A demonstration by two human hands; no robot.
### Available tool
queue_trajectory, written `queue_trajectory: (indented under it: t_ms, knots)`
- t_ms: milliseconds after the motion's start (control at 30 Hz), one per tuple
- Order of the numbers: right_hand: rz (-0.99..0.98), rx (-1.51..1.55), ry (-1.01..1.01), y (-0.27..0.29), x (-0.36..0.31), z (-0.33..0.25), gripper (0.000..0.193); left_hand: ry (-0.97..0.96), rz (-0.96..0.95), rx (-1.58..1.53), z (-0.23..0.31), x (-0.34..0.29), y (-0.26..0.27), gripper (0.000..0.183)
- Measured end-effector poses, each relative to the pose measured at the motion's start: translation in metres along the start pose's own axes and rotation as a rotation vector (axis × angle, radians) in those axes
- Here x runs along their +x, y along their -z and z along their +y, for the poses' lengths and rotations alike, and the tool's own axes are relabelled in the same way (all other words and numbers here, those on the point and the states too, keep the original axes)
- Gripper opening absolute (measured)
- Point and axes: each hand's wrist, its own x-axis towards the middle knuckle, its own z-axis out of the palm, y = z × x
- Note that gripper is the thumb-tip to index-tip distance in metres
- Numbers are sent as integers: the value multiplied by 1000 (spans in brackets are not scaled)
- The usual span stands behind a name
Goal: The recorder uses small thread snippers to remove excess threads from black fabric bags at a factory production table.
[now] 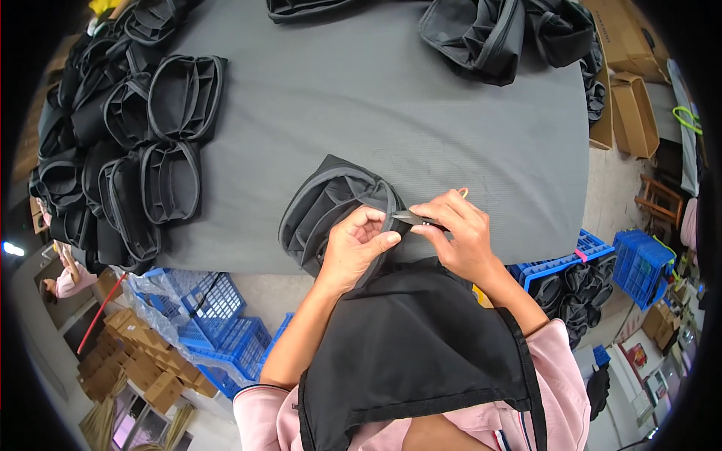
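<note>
A black fabric pouch [312, 207] with grey-edged inner compartments lies open at the table's near edge. My left hand [350, 246] is closed on its right rim, thumb and fingers pinching the edge binding. My right hand [462, 234] grips small thread snips [407, 218], and their metal blades point left against that rim, close to my left fingertips. Whether the blades are on a thread is too small to tell.
Many similar black pouches [180, 98] are piled along the table's left side, and more pouches [481, 37] lie at the far right. The table [263, 105] has a grey cover. Blue plastic crates [218, 301] stand below left and right; cardboard boxes [628, 45] are beyond.
</note>
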Motion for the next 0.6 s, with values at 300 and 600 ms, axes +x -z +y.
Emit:
queue_trajectory:
  t_ms: [300, 600]
  knots:
    - [-82, -161, 130, 8, 3, -9, 25, -62, 12, 33, -4, -9, 3, 23]
    - [-5, 53, -6, 1, -3, -17, 27, -144, -53, -91, -4, -29, 7, 25]
